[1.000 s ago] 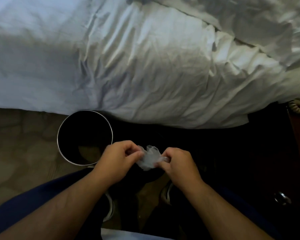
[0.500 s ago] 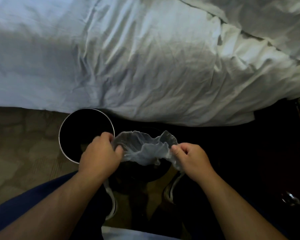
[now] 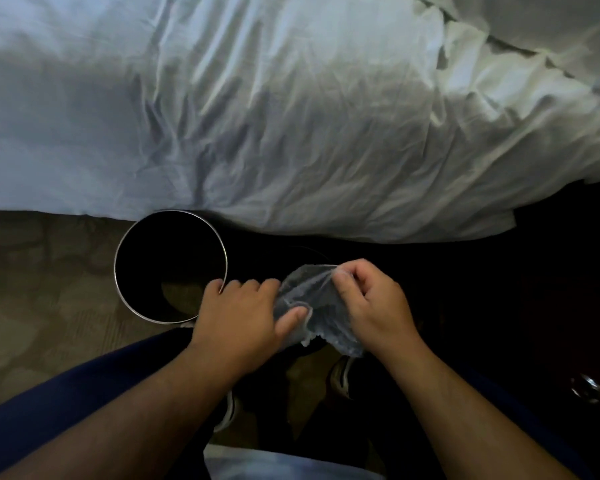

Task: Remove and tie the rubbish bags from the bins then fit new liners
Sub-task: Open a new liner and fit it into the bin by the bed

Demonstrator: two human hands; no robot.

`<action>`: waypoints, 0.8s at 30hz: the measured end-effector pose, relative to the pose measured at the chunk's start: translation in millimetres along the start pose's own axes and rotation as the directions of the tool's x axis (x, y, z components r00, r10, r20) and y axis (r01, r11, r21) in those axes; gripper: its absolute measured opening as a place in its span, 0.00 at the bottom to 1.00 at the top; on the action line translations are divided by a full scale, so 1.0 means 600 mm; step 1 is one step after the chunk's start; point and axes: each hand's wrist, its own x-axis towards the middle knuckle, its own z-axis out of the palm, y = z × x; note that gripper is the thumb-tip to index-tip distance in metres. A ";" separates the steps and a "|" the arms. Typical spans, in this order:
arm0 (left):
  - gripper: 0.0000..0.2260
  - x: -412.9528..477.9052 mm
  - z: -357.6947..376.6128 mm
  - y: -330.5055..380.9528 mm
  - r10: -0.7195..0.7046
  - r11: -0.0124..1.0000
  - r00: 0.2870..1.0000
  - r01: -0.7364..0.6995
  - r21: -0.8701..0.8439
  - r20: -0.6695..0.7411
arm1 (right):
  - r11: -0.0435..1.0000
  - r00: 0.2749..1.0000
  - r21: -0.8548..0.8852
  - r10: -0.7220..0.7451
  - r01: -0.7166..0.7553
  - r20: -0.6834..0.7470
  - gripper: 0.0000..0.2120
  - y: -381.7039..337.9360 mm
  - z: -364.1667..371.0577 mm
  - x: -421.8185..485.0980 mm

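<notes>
Hands work nearest: left hand [image 3: 238, 313] pinches the crumpled clear liner [image 3: 309, 292] between thumb and fingers, and right hand [image 3: 371, 306] pinches its upper edge. The liner hangs between them, just right of the unlined bin [image 3: 115, 271] beside the bed [image 3: 257, 116]. This looks like opening a fresh liner; next, its mouth needs finding and spreading over the rim.

My left hand [image 3: 243, 317] lies back up, its fingers [image 3: 246, 287] curled under, the thumb stretched rightward and pressing the liner [image 3: 309, 296] against them. My right hand [image 3: 374, 306] sits just beside it, also back up, fingers bent inward, pinching the liner's upper edge between thumb and forefinger. My left forearm [image 3: 136, 410] and right forearm [image 3: 458, 410] are bare and converge toward the hands.
</notes>
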 end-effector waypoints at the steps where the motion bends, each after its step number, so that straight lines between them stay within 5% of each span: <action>1: 0.34 0.002 0.003 -0.007 -0.038 0.999 0.999 0.038 -0.003 -0.022 | 1.000 1.000 0.009 0.001 0.000 -0.023 0.09 0.001 -0.002 0.003; 3: 0.29 0.006 0.001 -0.012 -0.033 0.999 0.983 0.025 -0.048 -0.179 | 1.000 0.999 -0.007 0.029 -0.030 -0.030 0.12 0.003 -0.003 0.007; 7: 0.16 0.002 -0.029 0.005 0.393 0.857 0.756 -0.508 -0.090 -0.523 | 0.992 0.995 -0.077 0.095 -0.095 -0.004 0.19 0.005 0.000 0.010; 8: 0.15 -0.001 -0.037 0.011 0.473 0.807 0.736 -0.583 -0.099 -0.484 | 0.993 0.996 -0.067 0.094 -0.093 0.007 0.20 0.005 0.002 0.010; 10: 0.17 -0.002 -0.034 0.018 0.487 0.826 0.837 -0.534 -0.179 -0.250 | 0.995 0.994 -0.034 0.100 -0.098 0.034 0.20 0.002 0.004 0.009; 12: 0.23 0.005 -0.015 0.015 0.317 0.936 0.948 -0.314 -0.159 -0.004 | 0.995 0.994 0.004 0.094 -0.095 0.062 0.17 0.000 0.006 0.007; 14: 0.23 0.014 0.001 0.006 0.170 0.981 0.975 -0.153 -0.123 0.141 | 0.997 0.994 0.024 0.065 -0.068 0.085 0.17 -0.005 0.005 0.003; 17: 0.16 0.027 0.004 0.004 0.301 0.951 0.928 -0.275 -0.141 0.221 | 0.998 0.992 0.058 0.003 -0.010 0.127 0.17 -0.008 0.004 -0.002; 19: 0.32 0.034 0.006 0.000 0.327 0.942 0.886 -0.276 -0.192 0.329 | 0.999 0.990 0.045 -0.025 0.019 0.138 0.16 -0.006 0.003 -0.001; 21: 0.48 0.041 0.012 -0.010 0.191 0.979 0.888 -0.145 -0.140 0.417 | 1.000 0.994 0.011 -0.030 0.029 0.101 0.11 0.002 -0.001 0.005; 24: 0.57 0.048 0.031 -0.032 -0.027 0.999 0.803 0.006 0.037 0.596 | 0.993 0.999 -0.116 -0.003 -0.001 -0.041 0.09 0.013 -0.016 0.018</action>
